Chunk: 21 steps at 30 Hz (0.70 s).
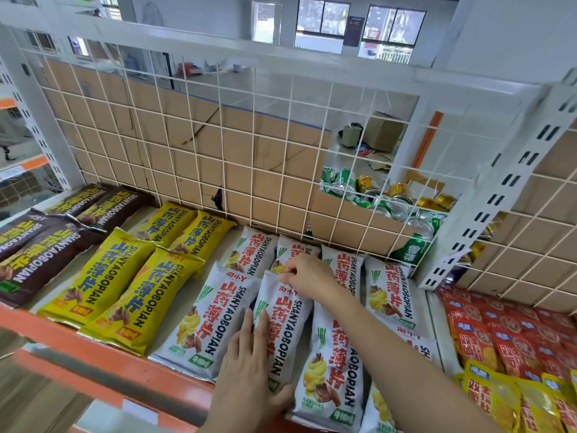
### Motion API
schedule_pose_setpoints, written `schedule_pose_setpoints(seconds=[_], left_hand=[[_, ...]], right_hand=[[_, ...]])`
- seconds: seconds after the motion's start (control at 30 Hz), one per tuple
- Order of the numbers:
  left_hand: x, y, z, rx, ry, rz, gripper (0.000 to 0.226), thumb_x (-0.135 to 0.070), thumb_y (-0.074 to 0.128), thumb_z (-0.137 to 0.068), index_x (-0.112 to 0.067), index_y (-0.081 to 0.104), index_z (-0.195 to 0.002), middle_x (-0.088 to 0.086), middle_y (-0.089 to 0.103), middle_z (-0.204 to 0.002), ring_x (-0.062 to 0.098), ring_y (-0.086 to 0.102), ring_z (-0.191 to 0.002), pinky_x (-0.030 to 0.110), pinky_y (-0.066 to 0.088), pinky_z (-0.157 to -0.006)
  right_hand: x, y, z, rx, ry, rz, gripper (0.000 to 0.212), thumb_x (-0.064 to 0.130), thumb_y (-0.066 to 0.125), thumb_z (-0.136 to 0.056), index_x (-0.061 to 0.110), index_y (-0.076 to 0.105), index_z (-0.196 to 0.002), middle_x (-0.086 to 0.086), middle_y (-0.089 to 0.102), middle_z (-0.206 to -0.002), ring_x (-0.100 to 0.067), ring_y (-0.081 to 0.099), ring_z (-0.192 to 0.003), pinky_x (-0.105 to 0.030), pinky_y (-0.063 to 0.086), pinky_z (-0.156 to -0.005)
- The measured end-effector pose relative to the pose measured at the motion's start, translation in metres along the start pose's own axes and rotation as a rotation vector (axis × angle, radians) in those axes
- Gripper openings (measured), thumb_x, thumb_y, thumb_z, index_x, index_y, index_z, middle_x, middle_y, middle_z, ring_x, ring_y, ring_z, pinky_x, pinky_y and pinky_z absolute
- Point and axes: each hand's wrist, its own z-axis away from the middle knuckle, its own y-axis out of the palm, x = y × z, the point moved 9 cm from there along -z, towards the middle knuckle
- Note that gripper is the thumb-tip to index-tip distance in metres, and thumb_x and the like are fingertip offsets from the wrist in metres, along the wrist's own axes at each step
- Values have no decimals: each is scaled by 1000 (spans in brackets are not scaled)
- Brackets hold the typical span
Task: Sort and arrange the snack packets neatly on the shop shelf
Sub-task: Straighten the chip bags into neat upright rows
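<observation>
So the white packet lies lengthwise on the shelf, squeezed in between two others just like it. The right hand pinches its far end, fingers curled on the seam. The left hand lies flat on the near half, fingers straight, thumb against the near end. Yellow packets and brown packets sit off to the left.
</observation>
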Motion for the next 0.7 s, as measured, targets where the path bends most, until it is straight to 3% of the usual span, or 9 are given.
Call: schedule_pose_setpoints(seconds=[0.13, 0.23, 0.33, 0.47, 0.6, 0.7], left_hand=[[1, 1, 4, 28, 0, -51, 106, -70, 37, -45, -5, 50, -127, 16, 62, -121, 24, 68, -94, 29, 54, -71], [1, 1, 6, 27, 8, -67, 106, -70, 37, -48, -5, 48, -130, 16, 60, -124, 25, 67, -98, 29, 54, -73], [-3, -6, 8, -21, 62, -85, 103, -74, 37, -54, -8, 46, -134, 11, 57, -129, 23, 52, -113, 28, 48, -83], [-12, -27, 0, -113, 141, 24, 80, -65, 39, -71, -20, 38, -138, 1, 46, -141, 18, 28, -127, 32, 33, -104], [-39, -57, -29, -147, 270, 184, 49, -48, 41, -92, -29, 41, -137, -10, 38, -142, 11, 33, -130, 26, 31, -106], [-61, -70, -61, -154, 374, 277, 34, -32, 44, -97, -29, 50, -130, -17, 44, -131, 3, 43, -119, 15, 33, -93]], right_hand=[[1, 2, 3, -1, -3, -1, 24, 32, 54, -90, 12, 63, -81, 2, 56, -73, -19, 55, -73, -33, 45, -69], [0, -2, 7, -13, -4, -42, 18, 31, 56, -88, 16, 63, -82, 4, 61, -82, -18, 58, -80, -35, 49, -74], [-8, -20, 24, -114, 11, -93, 17, 33, 53, -90, 20, 62, -96, 5, 62, -94, -15, 58, -87, -33, 48, -77], [-28, -46, 58, -288, 43, -113, 26, 34, 49, -93, 20, 56, -115, 0, 56, -115, -17, 54, -99, -30, 43, -81], [-48, -53, 104, -404, 133, -170, 35, 33, 49, -94, 21, 46, -127, 2, 47, -128, -15, 46, -116, -25, 36, -92], [-47, -44, 137, -426, 188, -231, 44, 34, 48, -94, 22, 37, -135, 4, 35, -139, -13, 35, -130, -21, 28, -103]])
